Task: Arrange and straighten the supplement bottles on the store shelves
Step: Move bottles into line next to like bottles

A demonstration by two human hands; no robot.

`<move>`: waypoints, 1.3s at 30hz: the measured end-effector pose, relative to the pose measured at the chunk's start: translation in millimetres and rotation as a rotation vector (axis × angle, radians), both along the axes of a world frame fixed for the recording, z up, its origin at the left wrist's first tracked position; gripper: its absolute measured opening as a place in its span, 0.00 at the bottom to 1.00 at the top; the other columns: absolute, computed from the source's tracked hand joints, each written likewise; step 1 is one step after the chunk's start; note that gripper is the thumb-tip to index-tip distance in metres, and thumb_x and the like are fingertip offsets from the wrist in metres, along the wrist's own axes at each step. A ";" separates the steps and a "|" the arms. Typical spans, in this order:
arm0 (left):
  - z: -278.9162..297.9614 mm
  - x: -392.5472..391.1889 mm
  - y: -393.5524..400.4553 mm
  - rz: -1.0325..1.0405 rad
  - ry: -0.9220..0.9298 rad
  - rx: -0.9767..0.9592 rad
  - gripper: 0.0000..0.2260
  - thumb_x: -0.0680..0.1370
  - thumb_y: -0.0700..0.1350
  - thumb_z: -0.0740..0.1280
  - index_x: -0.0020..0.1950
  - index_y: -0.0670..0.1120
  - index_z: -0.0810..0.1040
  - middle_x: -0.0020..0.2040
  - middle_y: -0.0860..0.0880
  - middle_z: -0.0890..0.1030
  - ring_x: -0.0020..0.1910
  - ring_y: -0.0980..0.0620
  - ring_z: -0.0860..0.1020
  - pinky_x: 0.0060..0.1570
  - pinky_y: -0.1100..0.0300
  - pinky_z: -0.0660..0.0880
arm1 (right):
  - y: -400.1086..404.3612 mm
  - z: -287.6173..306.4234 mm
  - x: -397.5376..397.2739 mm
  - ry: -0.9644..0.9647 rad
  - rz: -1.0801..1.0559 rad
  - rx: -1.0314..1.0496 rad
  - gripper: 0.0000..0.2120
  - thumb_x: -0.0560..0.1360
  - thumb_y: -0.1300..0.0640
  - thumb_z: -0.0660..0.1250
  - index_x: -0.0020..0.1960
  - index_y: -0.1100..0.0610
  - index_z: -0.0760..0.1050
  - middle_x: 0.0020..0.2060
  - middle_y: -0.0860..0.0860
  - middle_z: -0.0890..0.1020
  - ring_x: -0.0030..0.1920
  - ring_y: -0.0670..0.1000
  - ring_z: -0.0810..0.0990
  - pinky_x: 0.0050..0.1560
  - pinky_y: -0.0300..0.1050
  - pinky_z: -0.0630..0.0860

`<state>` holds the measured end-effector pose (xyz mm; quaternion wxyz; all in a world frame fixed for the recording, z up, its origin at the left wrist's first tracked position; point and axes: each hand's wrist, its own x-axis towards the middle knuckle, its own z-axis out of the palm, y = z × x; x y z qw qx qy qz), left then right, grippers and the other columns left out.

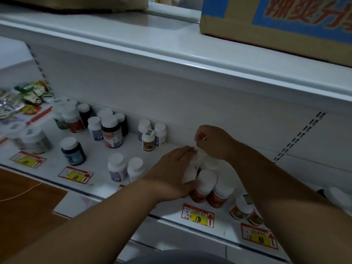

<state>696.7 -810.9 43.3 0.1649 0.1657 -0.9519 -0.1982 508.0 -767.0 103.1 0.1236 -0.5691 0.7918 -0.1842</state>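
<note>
Left hand (172,168) laid flat, fingers straight, against white-capped bottles (204,184) near the shelf (118,149) front, above the 198 price tag (198,216). Right hand (211,142) just behind, fingers clenched; contents unclear.

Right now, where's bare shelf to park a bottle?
Free: the stretch between the dark blue bottle and the white-capped pair, and along the back wall right of the right hand. Crowded: the red-labelled bottles under the left hand.
</note>
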 end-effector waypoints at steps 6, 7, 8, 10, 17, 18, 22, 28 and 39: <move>7.9 41.8 -2.9 0.259 0.340 -0.061 0.19 0.74 0.47 0.69 0.62 0.39 0.77 0.58 0.42 0.78 0.58 0.43 0.76 0.59 0.52 0.72 | -54.6 -3.6 34.0 0.065 0.192 -0.173 0.04 0.74 0.59 0.65 0.48 0.56 0.76 0.45 0.52 0.81 0.45 0.52 0.79 0.40 0.43 0.72; 6.2 50.0 -5.4 0.293 0.361 -0.084 0.17 0.74 0.45 0.69 0.60 0.38 0.78 0.56 0.42 0.79 0.56 0.42 0.77 0.57 0.50 0.74 | -65.6 -6.4 43.9 0.077 0.220 -0.155 0.06 0.74 0.59 0.66 0.51 0.57 0.77 0.47 0.54 0.80 0.48 0.54 0.78 0.43 0.44 0.71; 5.5 57.9 -8.9 0.310 0.365 -0.104 0.16 0.74 0.44 0.68 0.59 0.38 0.79 0.55 0.42 0.80 0.55 0.41 0.78 0.56 0.50 0.74 | -76.8 -10.1 54.0 0.089 0.236 -0.115 0.10 0.74 0.59 0.66 0.54 0.58 0.77 0.51 0.56 0.80 0.51 0.56 0.78 0.46 0.44 0.71; 5.9 72.7 -20.2 0.305 0.354 -0.140 0.15 0.73 0.41 0.68 0.58 0.38 0.79 0.54 0.41 0.80 0.53 0.41 0.78 0.54 0.51 0.74 | -98.1 -20.2 73.0 0.117 0.263 -0.017 0.14 0.75 0.57 0.66 0.59 0.61 0.77 0.56 0.59 0.79 0.54 0.58 0.77 0.46 0.42 0.69; 8.6 121.9 -74.9 0.167 0.179 -0.190 0.17 0.69 0.39 0.69 0.57 0.40 0.80 0.54 0.42 0.80 0.53 0.41 0.78 0.53 0.51 0.74 | -129.2 -48.4 107.9 0.268 0.136 0.025 0.14 0.75 0.57 0.66 0.58 0.63 0.75 0.56 0.63 0.74 0.54 0.61 0.76 0.50 0.47 0.70; 8.6 127.8 -81.7 0.147 0.162 -0.180 0.17 0.69 0.39 0.69 0.57 0.40 0.80 0.54 0.42 0.80 0.53 0.41 0.78 0.53 0.51 0.74 | -131.0 -49.2 110.7 0.298 0.100 0.020 0.16 0.74 0.56 0.67 0.58 0.63 0.74 0.55 0.62 0.73 0.53 0.62 0.76 0.49 0.48 0.71; 9.6 138.2 -99.2 0.044 0.157 -0.157 0.17 0.69 0.38 0.69 0.58 0.40 0.79 0.54 0.42 0.79 0.54 0.43 0.77 0.56 0.55 0.71 | -130.5 -52.2 120.1 0.228 0.008 0.022 0.17 0.72 0.57 0.68 0.58 0.63 0.72 0.55 0.62 0.72 0.53 0.62 0.76 0.46 0.45 0.68; 16.9 121.5 -100.1 0.091 0.216 0.119 0.24 0.74 0.47 0.71 0.69 0.45 0.71 0.64 0.46 0.73 0.64 0.50 0.69 0.62 0.67 0.60 | -84.4 -25.8 125.9 -0.086 -0.251 -0.222 0.16 0.72 0.54 0.71 0.57 0.58 0.74 0.52 0.54 0.76 0.50 0.53 0.75 0.46 0.43 0.69; 40.4 57.9 -16.9 -0.078 0.335 0.457 0.34 0.69 0.67 0.66 0.71 0.56 0.64 0.63 0.59 0.69 0.60 0.63 0.68 0.54 0.73 0.62 | 61.3 52.8 128.3 -0.330 -0.463 -0.436 0.07 0.74 0.48 0.68 0.47 0.50 0.79 0.39 0.47 0.83 0.34 0.42 0.80 0.36 0.37 0.77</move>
